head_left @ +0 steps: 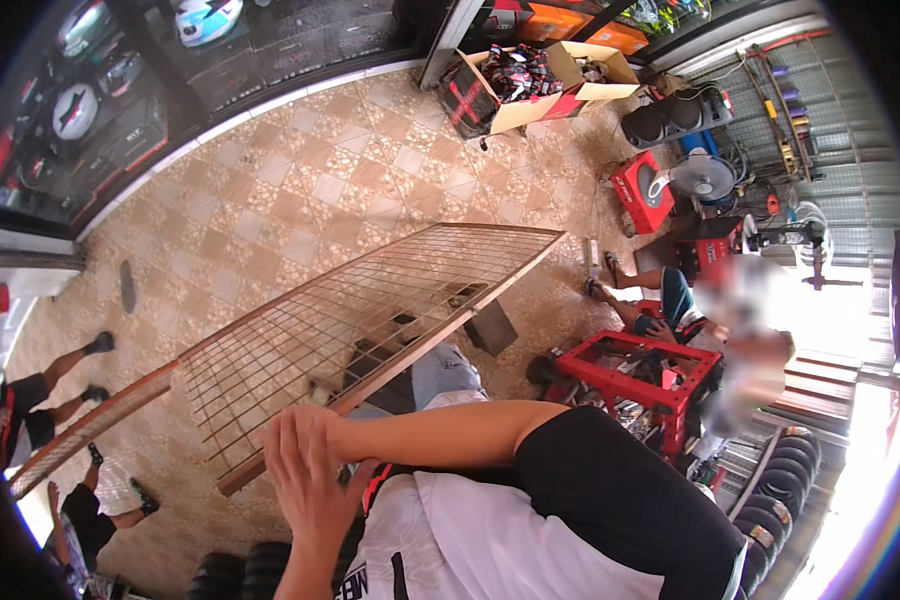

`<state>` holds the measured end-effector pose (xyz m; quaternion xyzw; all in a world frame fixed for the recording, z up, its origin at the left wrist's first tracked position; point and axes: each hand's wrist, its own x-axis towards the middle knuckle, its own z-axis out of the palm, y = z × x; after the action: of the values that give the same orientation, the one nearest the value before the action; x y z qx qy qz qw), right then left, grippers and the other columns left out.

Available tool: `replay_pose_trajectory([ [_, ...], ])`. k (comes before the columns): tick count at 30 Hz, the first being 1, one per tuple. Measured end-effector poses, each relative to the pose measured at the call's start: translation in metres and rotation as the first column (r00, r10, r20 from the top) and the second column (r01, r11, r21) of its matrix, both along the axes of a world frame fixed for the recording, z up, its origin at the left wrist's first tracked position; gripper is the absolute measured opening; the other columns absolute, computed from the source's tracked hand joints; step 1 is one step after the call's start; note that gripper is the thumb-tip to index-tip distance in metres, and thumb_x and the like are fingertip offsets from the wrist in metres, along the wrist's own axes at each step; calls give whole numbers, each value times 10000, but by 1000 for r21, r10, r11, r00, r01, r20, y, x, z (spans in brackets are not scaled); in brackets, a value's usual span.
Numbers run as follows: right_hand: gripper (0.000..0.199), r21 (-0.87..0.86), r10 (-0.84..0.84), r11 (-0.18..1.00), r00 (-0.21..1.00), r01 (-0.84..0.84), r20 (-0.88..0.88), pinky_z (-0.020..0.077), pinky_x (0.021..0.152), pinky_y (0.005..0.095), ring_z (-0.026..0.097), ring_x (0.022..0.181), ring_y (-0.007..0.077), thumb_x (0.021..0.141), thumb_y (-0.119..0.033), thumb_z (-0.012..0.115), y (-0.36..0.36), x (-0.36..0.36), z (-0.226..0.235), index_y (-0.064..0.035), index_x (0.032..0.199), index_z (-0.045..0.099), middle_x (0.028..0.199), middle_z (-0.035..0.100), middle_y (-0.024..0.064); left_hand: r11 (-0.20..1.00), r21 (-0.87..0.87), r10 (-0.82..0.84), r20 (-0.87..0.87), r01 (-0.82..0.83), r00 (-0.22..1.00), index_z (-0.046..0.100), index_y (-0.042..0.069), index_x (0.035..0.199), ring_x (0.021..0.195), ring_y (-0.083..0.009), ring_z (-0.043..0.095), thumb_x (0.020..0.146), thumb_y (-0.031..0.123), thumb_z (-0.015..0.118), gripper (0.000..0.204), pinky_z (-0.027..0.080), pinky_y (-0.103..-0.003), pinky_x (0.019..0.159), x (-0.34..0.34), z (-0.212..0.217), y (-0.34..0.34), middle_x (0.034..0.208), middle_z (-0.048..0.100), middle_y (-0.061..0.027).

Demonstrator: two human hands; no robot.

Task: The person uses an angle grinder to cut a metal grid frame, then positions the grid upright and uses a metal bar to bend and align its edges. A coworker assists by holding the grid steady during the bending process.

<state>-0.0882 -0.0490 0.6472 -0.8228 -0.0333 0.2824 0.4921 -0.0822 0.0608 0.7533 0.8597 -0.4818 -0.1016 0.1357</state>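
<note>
My left hand [315, 490] lies over the end of my right forearm [450, 430], fingers [285, 440] loosely extended, no object gripped that I can see; reads as a resting pose. Right hand is covered, can't tell if closed. Nearest thing is the grille [405, 358], mid-floor [320, 190], slanting from beside my hands toward the floor's right edge; can't tell whether I touch it. Probably set there as a barrier: it cuts across between me and the far edge. Grey box [492, 328] and a denim leg [448, 375] sit by its near bar. Second panel [105, 420] runs left, people [38, 395] either side. Cartons [520, 118] sit at the far edge by the glass, likely to spare walking room. Right edge: fan [705, 178], co-worker [678, 295], red stand [615, 381], then tyres [785, 485].
</note>
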Motion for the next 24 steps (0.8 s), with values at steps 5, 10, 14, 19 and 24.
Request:
replay_pose_trajectory([
  [5,342,-75,29,997,998,-33,-49,551,742,540,701,886,430,833,-241,689,-30,-22,-23,-112,1145,634,899,713,183,990,-114,-89,-6,88,996,569,58,1308,1297,-449,478,756,863,586,976,359,-621,1074,15,-34,-48,1352,548,-235],
  [10,342,-191,-1,982,997,-14,-79,551,760,542,700,903,434,824,-242,693,-59,-41,-24,-110,1136,644,921,719,181,961,-235,-168,-80,145,983,567,46,1306,1294,-452,464,781,840,589,952,338,-611,1089,0,-76,-64,1355,535,-224],
  [14,342,-282,-7,959,995,-20,-96,551,774,543,700,918,436,817,-242,696,-93,-61,-33,-108,1129,651,938,724,178,949,-285,-194,-191,134,962,536,56,1399,1398,-477,376,808,638,735,853,271,-631,1153,-47,-86,-71,1442,482,-234],
  [19,443,-377,21,926,999,-10,25,542,805,552,698,963,424,827,-289,700,-150,-112,-60,-139,1238,633,977,731,173,907,-295,-394,-335,302,856,523,73,1442,1394,-475,416,848,497,784,775,336,-631,1137,-127,-85,-57,1490,460,-232],
  [24,558,-393,31,918,976,57,215,549,832,538,696,995,405,811,-262,708,-231,-169,-106,-232,1362,623,1045,734,161,974,-117,-228,-530,196,817,515,78,1448,1368,-445,458,896,356,776,671,399,-541,1125,-183,-107,-56,1471,488,-226],
])
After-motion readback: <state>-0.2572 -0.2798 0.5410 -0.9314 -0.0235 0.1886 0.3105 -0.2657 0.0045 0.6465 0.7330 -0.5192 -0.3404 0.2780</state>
